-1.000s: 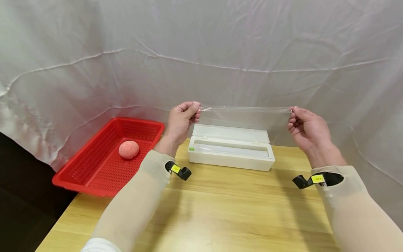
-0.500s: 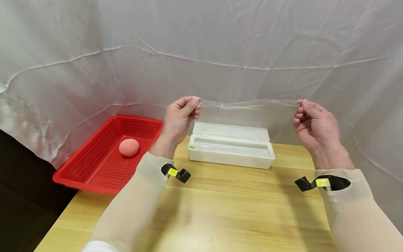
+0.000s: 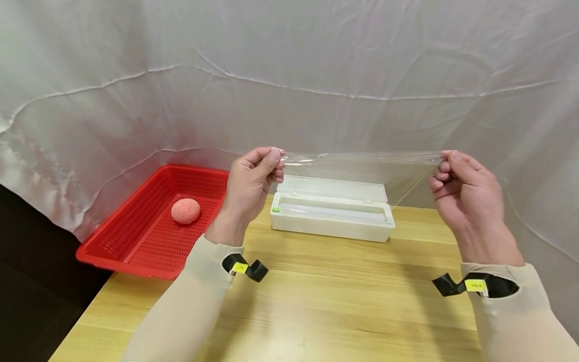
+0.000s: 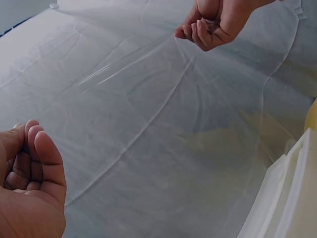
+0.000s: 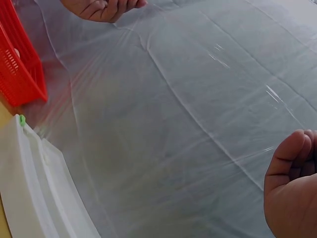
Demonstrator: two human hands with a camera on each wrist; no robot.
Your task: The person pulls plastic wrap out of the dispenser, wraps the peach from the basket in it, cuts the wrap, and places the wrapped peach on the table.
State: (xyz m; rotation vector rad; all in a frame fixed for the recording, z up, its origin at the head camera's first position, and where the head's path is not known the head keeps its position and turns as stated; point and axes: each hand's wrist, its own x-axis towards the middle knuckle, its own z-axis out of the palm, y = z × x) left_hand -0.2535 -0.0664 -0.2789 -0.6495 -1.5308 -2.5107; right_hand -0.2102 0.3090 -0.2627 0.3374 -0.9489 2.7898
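Clear plastic wrap (image 3: 362, 158) is stretched between the two raised hands, its top edge nearly level in the head view. The left hand (image 3: 252, 181) pinches one upper corner between thumb and curled fingers. At the other end the right hand (image 3: 466, 188) pinches the opposite corner the same way. Below the film stands a long white wrap dispenser box (image 3: 332, 226) with its lid raised at the back and a pale roll (image 3: 332, 211) inside. In both wrist views the see-through sheet runs down from the hands towards the dispenser.
To the left on the wooden table (image 3: 325, 301) sits a red perforated basket (image 3: 122, 269) holding a pink textured ball (image 3: 185, 211). A green slider (image 3: 276, 209) is at the dispenser's left end. A grey fabric curtain (image 3: 316, 50) hangs behind.
The hands have moved further apart and closer to the person, the right hand shifting rightward. The film, slack half a second ago, now looks tauter and wider. Box and basket have stayed put.
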